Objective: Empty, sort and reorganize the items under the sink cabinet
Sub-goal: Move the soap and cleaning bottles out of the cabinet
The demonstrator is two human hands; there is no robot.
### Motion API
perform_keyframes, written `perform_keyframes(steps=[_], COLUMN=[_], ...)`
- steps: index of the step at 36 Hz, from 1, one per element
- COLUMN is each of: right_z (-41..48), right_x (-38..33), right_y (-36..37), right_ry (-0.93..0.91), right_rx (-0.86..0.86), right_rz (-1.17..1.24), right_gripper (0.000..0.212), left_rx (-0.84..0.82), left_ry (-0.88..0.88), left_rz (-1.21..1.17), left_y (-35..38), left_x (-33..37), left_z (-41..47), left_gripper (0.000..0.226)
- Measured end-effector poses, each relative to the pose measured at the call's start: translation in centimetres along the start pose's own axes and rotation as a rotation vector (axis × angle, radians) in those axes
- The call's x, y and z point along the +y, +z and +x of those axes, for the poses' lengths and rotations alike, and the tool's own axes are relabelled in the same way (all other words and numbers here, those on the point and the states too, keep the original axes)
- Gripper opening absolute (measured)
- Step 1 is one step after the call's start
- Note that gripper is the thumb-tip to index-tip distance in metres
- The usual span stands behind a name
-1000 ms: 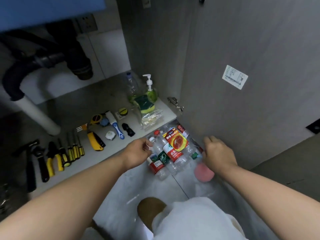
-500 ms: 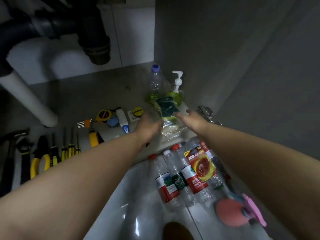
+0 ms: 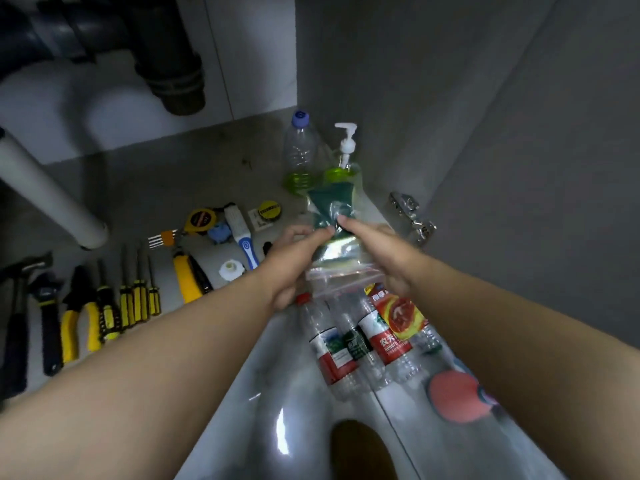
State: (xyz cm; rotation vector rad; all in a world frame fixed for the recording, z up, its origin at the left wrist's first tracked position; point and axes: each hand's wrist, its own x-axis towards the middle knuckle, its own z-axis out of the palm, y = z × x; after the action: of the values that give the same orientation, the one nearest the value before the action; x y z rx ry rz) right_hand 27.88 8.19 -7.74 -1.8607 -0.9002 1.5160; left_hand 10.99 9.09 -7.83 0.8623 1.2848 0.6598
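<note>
Two grips on zip bag (image 3: 333,211) | left hand (image 3: 290,262), right hand (image 3: 382,252) | over cabinet floor (image 3: 180,181) edge

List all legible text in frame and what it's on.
"农夫" and "NONGFU S", cut off: red label of water bottle.
Yellow-red packet: white characters, too blurred to read.
Dark green bottle label, tape measure, round yellow tin: print unreadable.

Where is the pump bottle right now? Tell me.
Head view, right of centre: the pump bottle stands on the cabinet floor by the right wall, beside the blue-capped bottle, just behind the zip bag.
</note>
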Motion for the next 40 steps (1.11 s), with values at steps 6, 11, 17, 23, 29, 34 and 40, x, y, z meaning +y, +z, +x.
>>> perform_keyframes(steps=[6,11,17,23,29,34,40], right_z=[-7.9,-14.7,-20.8,-25.1,-24.1,-21.2,-18.6], right_x=[3.6,8.7,17.2,27.0,32.2,31.8,31.5], right_y=[-1.9,-3.1,-6.1,-8.6,-8.7,-9.0,-8.8], right_ry=[0.011,-0.050,0.078,0.326,0.484,0.487,0.463], right_rx=[-0.122,-0.048,0.075,0.200,0.472,0.623,0.636], right_rz=[0.142,0.195,0.207,0.113,0.395,0.615,0.822], right_gripper=[0.086,0.069,0.078,0.070,0.066,0.058,0.038], left_rx=[-0.180,-0.371,-0.527,-0.465,-0.422,-0.429,-0.436], left_ry=[-0.054,-0.098,-0.112,-0.061,-0.048,-0.118,-0.173], left_rz=[0.157,0.423,0.807,0.951,0.901,0.881,0.835], left_y=[0.8,2.5,3.5,4.1,4.3,3.7,4.0], left_x=[-0.6,-1.3,-1.6,-1.0,-2.6,-4.5,-5.4], left_z=[-7.3,-13.2,-16.1,-14.8,-13.8,-12.9,-12.9], left_gripper=[0.045,0.038,0.025,0.015,0.013,0.015,0.014])
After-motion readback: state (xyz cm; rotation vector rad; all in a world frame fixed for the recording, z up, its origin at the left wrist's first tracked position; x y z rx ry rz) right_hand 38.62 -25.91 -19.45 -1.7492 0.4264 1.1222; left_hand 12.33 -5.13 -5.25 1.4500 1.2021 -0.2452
